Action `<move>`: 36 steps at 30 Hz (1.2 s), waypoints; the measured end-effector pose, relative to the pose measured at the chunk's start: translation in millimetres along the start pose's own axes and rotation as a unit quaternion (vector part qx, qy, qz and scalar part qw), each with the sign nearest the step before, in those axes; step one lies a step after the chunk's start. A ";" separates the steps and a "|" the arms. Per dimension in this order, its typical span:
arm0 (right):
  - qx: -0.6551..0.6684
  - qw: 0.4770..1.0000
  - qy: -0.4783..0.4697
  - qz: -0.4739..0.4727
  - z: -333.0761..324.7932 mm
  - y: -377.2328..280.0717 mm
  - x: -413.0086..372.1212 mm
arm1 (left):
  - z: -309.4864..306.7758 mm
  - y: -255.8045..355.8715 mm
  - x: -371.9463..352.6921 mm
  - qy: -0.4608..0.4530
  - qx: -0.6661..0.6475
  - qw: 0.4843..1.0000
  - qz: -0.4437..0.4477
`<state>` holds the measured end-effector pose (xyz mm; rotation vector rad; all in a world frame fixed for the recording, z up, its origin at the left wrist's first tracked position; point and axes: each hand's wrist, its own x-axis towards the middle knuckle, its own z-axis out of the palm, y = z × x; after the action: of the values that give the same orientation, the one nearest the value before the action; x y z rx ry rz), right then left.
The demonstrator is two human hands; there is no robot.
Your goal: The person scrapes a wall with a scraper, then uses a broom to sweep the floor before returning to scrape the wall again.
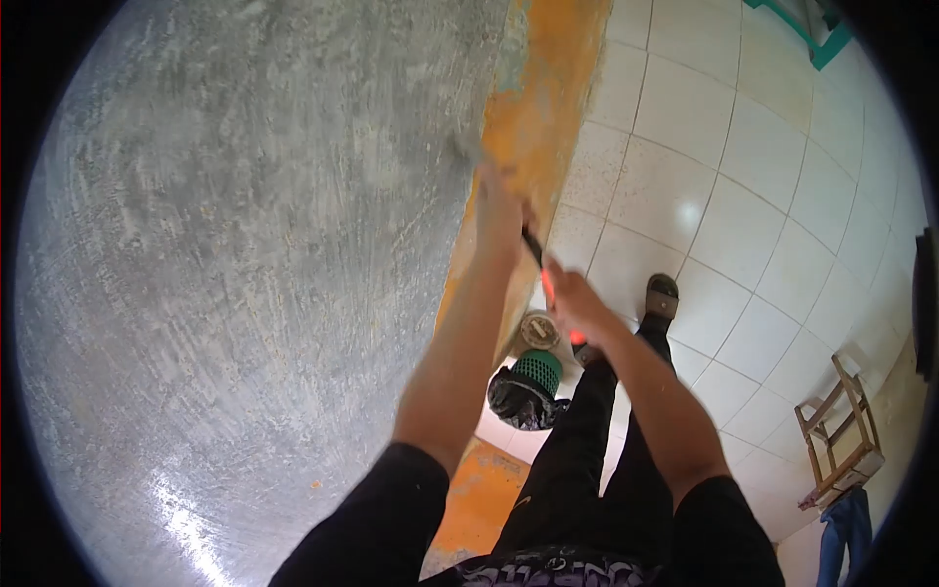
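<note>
Both of my arms reach forward to a long-handled scraper (pixel 532 247) with a red grip and a black shaft. Lower on it, my right hand (pixel 583 311) is closed around the red grip. Farther up, my left hand (pixel 500 220) is wrapped about the shaft, smeared by motion. Past its fingers a blurred grey tip meets the edge between the grey wall (pixel 264 245) and its orange band (pixel 550 88). Paint on that band is patchy, with bluish worn spots near the top. The left fingers partly hide the tool's upper end.
By my feet stand a green perforated basket (pixel 538 369) with a black plastic bag (pixel 518 401) and a round container (pixel 539 331). Small specks lie on the white tile floor (pixel 675 166). A wooden chair (pixel 843 435) and blue cloth (pixel 846 533) are at right, a green frame (pixel 829 47) top right.
</note>
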<state>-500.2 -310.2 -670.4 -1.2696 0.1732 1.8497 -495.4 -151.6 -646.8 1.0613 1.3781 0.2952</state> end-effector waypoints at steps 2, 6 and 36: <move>0.093 0.994 -0.016 0.055 -12.6 -44.1 5.0 | 18.1 10.4 25.4 -0.020 0.013 1.000 0.017; 0.072 0.996 -0.013 0.044 -11.0 -37.9 0.2 | 27.3 12.9 17.6 0.019 0.026 0.999 0.022; 0.000 0.999 0.008 -0.048 -33.5 -72.2 7.4 | 41.5 40.2 37.5 -0.027 -0.031 0.999 -0.036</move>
<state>-426.5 -279.4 -668.0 -1.2713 0.1181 1.7577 -433.7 -121.0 -647.6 0.9603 1.3475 0.2536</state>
